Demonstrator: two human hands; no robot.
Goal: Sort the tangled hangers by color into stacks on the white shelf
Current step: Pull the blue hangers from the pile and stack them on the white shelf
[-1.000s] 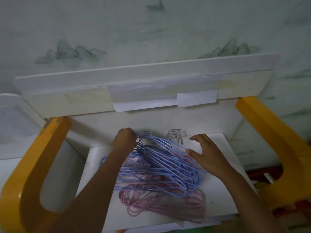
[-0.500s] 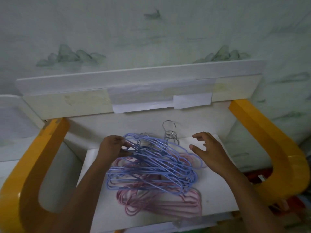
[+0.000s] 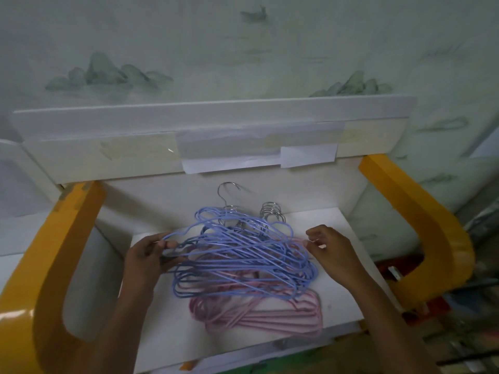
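Observation:
A tangle of several blue hangers (image 3: 243,255) lies on the white shelf (image 3: 343,300), on top of several pink hangers (image 3: 259,317). Their metal hooks (image 3: 271,215) point to the back; one hook sticks up. My left hand (image 3: 149,259) grips the left end of the blue hangers between fingers and thumb. My right hand (image 3: 333,251) is at the right end of the pile, fingers curled, its fingertips at a pink hanger's end; whether it pinches it is unclear.
The shelf sits between two yellow side frames (image 3: 54,265), the right one (image 3: 421,225). A white upper shelf board (image 3: 216,130) with taped paper overhangs the back. A patterned wall stands behind. Clutter lies on the floor at the lower right.
My left hand has slid toward me along the blue hangers and lifted their left end. One metal hook has risen. My right hand has curled its fingers at the pile's right end.

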